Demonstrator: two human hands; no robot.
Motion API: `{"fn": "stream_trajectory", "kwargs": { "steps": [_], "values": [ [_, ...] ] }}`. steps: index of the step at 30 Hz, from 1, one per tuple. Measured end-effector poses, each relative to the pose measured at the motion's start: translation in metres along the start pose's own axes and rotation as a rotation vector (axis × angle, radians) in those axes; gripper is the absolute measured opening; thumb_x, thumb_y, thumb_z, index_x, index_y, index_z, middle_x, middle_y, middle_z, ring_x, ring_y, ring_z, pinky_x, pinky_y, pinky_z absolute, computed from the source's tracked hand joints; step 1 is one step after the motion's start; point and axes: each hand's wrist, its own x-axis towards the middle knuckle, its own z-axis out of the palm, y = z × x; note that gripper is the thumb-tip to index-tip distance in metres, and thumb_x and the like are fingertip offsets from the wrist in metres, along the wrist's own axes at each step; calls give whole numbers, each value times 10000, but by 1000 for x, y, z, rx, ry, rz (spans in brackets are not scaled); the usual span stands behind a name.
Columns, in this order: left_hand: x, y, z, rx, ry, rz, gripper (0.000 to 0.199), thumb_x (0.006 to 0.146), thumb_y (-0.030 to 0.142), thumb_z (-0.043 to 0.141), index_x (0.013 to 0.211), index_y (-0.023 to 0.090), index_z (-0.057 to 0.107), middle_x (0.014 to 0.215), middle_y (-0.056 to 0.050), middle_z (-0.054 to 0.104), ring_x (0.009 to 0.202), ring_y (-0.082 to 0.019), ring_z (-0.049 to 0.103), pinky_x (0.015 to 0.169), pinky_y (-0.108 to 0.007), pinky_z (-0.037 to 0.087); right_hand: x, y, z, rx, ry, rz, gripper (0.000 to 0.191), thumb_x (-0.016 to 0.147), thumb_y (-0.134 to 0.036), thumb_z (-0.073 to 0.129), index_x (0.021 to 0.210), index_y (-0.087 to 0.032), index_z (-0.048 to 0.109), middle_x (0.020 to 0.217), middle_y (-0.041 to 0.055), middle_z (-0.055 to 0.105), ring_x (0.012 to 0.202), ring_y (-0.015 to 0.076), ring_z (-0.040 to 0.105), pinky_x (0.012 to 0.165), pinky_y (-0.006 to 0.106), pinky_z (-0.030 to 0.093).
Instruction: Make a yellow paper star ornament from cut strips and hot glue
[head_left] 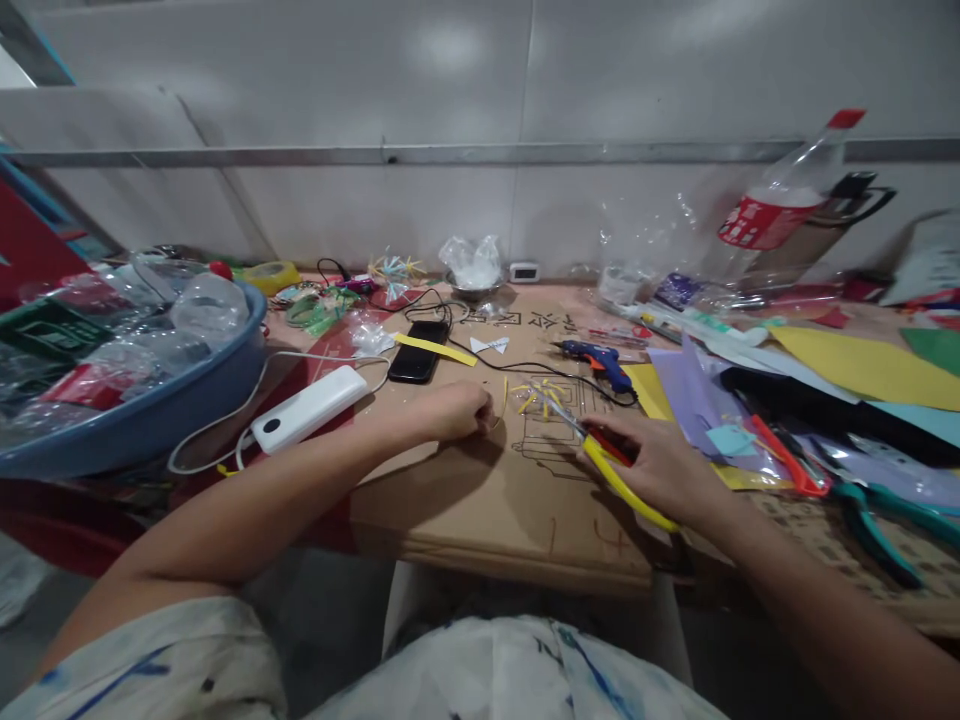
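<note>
My right hand [660, 465] is wrapped round the yellow-and-red handles of a pair of scissors [611, 475], whose blades point away to the upper left. Under the blade tips, a small cluster of thin yellow strips [534, 397] lies on the cardboard. My left hand [459, 410] is closed in a pinch just above the cardboard, left of the blades. From its fingertips a narrow curled yellow strip [505, 398] sticks out. Beyond this hand, a wider yellow paper strip [442, 349] rests across a black phone [417, 356].
A flat cardboard sheet [465, 510] covers the table's middle. To the left are a white power bank [310, 409] and a blue basin [225, 395] of plastic bottles. A blue glue gun [600, 362], coloured paper [862, 365] and green-handled pliers [874, 530] lie right. A large bottle [780, 205] leans behind.
</note>
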Motion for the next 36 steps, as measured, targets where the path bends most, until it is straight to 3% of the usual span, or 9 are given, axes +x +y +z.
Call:
{"fn": "stream_trajectory", "kwargs": {
  "steps": [6,12,16,20,22,24,28,33,36],
  "values": [
    [1,-18,-21,-64,-32,-2,72,678,186,668,607,199,680,606,-13,649,555,-143,522,554,-259,342,-8,6,-5,-71,-124,-16,371,845,-346,595,1153,-194,736,1066,99,759,952,276,688,835,384,530],
    [0,-29,-58,-682,85,31,207,771,369,722,767,169,670,763,-51,687,610,-109,525,569,-244,348,-4,-3,-5,-92,-287,-90,303,825,-264,628,1106,-212,731,992,80,750,868,227,664,774,304,483],
    [12,-13,-55,-1076,122,207,290,744,363,782,736,150,585,671,-21,627,593,-85,510,582,-229,359,7,-24,4,6,-349,-204,376,807,-256,674,1183,-241,689,1084,82,709,962,230,641,846,318,475],
    [26,12,-41,-1251,182,349,332,697,344,835,791,152,581,621,13,602,559,-81,522,562,-220,362,20,-44,7,169,-320,-236,223,856,-295,647,1057,-252,732,1133,76,689,1054,237,614,938,350,450],
    [30,22,-34,-1265,229,381,330,702,332,837,848,153,602,646,7,634,576,-86,554,578,-221,389,30,-48,4,321,-203,-147,225,917,-359,577,998,-222,736,1091,82,703,1029,233,620,935,363,452],
    [32,31,-26,-1222,293,401,302,721,303,827,882,151,622,702,-3,666,626,-92,596,613,-220,424,41,-48,2,567,-80,5,352,971,-445,475,1007,-193,719,1051,90,714,979,222,634,894,367,477],
    [33,42,-15,-1133,458,420,246,741,257,810,880,157,633,816,-10,698,747,-113,654,727,-248,495,63,-40,1,1102,35,242,483,952,-576,444,1017,-177,708,1092,109,716,966,215,648,841,362,510],
    [34,48,-9,-873,661,391,175,781,275,770,843,169,646,859,-36,713,843,-160,670,800,-306,512,77,-37,1,1195,136,342,366,903,-537,552,911,-199,694,1058,78,712,938,190,621,787,315,471],
    [33,46,-3,-649,787,386,105,806,241,742,841,182,663,922,-48,718,887,-164,655,792,-299,492,81,-38,3,1216,144,332,316,900,-510,562,900,-213,668,1020,41,696,927,170,598,755,284,437]
  ]
}}
